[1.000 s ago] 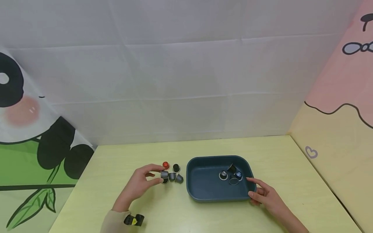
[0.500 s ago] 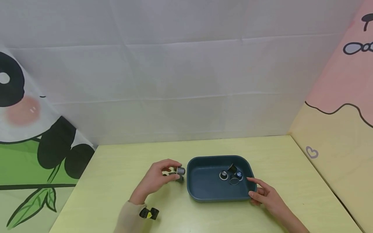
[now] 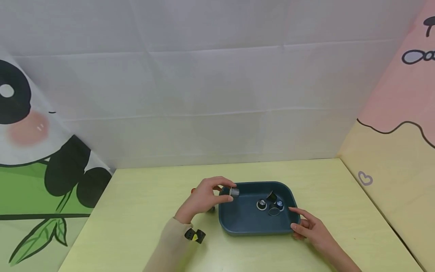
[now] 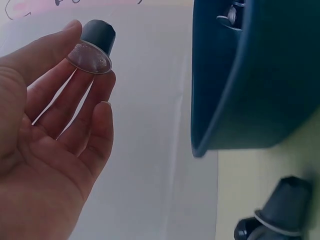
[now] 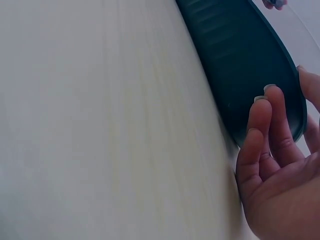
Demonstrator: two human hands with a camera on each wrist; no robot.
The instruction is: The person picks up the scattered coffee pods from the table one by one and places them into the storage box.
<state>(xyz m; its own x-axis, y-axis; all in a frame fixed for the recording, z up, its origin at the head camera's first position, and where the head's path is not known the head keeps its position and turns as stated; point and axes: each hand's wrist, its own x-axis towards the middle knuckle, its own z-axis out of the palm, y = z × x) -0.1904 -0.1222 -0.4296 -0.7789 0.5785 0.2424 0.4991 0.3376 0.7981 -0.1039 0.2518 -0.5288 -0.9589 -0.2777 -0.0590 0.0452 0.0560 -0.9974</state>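
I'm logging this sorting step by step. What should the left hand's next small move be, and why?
Probably carry it a little further over the tray and let go. The left hand pinches a grey capsule just above the tray's left rim, where other capsules already lie, while the right hand rests against the tray's corner.

My head camera is looking forward and down from above, taking in the whole tabletop [image 3: 142, 196] and the tray [image 3: 238, 223] from some way off; my left wrist camera is sitting very close, facing past my left hand [image 4: 50, 140] toward the tray's wall [image 4: 240, 100]; my right wrist camera is skimming low, close along the tabletop [image 5: 100, 125], sharing that tray [image 5: 240, 65].
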